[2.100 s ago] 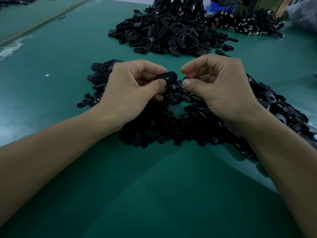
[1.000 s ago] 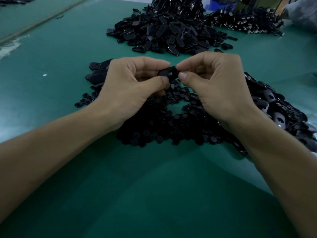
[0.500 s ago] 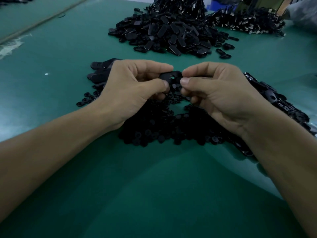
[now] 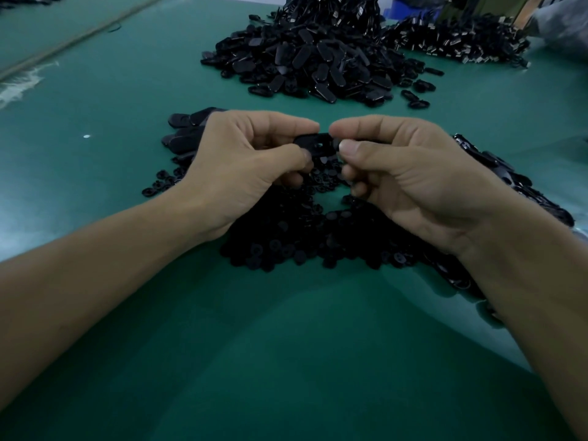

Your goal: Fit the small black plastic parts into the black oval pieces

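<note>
One black oval piece with a hole in its middle is held between my two hands above the table. My left hand pinches its left end between thumb and forefinger. My right hand pinches its right end the same way. Whether a small part sits in the oval's hole is too dark to tell. Under both hands lies a heap of small round black parts. Several loose black oval pieces lie just left of my left hand.
A large pile of black oval pieces sits at the back of the green table. Another pile with metal bits lies at the back right. More black pieces spread along the right, beside my right wrist.
My right hand, first apart from the oval piece, came in with something small pinched, met the oval, and now pinches its right end. My left hand kept its hold throughout.
</note>
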A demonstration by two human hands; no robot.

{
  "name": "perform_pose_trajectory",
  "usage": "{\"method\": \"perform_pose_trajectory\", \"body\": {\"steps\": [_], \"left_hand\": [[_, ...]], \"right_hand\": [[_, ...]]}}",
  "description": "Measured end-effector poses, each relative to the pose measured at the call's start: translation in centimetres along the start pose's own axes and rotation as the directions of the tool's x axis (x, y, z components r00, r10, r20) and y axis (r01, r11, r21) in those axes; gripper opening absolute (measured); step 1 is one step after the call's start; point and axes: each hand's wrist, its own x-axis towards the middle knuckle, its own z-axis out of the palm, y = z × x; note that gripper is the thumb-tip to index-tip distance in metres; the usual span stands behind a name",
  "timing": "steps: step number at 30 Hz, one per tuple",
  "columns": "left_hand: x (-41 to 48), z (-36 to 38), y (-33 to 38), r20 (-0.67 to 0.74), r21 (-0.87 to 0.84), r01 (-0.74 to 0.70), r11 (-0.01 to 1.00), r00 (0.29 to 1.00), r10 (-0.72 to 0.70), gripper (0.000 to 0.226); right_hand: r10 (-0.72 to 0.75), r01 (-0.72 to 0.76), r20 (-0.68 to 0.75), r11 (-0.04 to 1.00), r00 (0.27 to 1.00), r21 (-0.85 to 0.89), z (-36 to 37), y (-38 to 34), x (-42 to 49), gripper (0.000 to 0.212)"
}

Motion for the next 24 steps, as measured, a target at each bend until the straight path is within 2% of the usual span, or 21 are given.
{"method": "perform_pose_trajectory", "body": {"steps": [4, 8, 9, 11, 13, 15, 18, 24], "left_hand": [[-0.1, 0.0, 0.1, -0.016, -0.003, 0.009, 1.0, 1.0, -0.009, 0.026], [-0.1, 0.1, 0.3, -0.029, -0.011, 0.02, 1.0, 0.999, -0.021, 0.026], [-0.1, 0.1, 0.3, -0.028, -0.005, 0.02, 1.0, 0.999, -0.02, 0.026], [-0.1, 0.1, 0.3, -0.02, 0.03, 0.007, 1.0, 1.0, -0.006, 0.025], [-0.2, 0.2, 0.4, -0.009, 0.078, -0.014, 0.997, 1.0, 0.014, 0.025], [-0.3, 0.2, 0.4, -0.006, 0.1, -0.023, 0.995, 1.0, 0.024, 0.024], [-0.4, 0.2, 0.5, -0.008, 0.121, -0.027, 0.992, 1.0, 0.028, 0.023], [-0.4, 0.2, 0.5, -0.002, 0.161, -0.047, 0.986, 0.999, 0.048, 0.02]], "right_hand": [[0.035, -0.039, 0.071, 0.998, 0.997, 0.048, 0.0, -0.1, -0.1, 0.024], [0.032, -0.033, 0.037, 0.999, 0.999, 0.023, 0.1, -0.2, -0.2, 0.022], [0.01, -0.01, 0.005, 1.0, 1.0, -0.027, 0.2, -0.1, -0.2, 0.02], [-0.105, 0.084, -0.076, 0.968, 0.992, -0.237, 0.4, 0.1, -0.3, 0.017], [-0.264, 0.176, -0.13, 0.866, 0.956, -0.468, 0.8, 0.2, -0.3, 0.015], [-0.376, 0.219, -0.152, 0.773, 0.914, -0.596, 1.3, 0.3, -0.3, 0.017], [-0.432, 0.224, -0.176, 0.723, 0.884, -0.653, 1.8, 0.4, -0.3, 0.021], [-0.406, 0.204, -0.146, 0.7, 0.902, -0.684, 2.0, 0.3, -0.4, 0.022]]}}
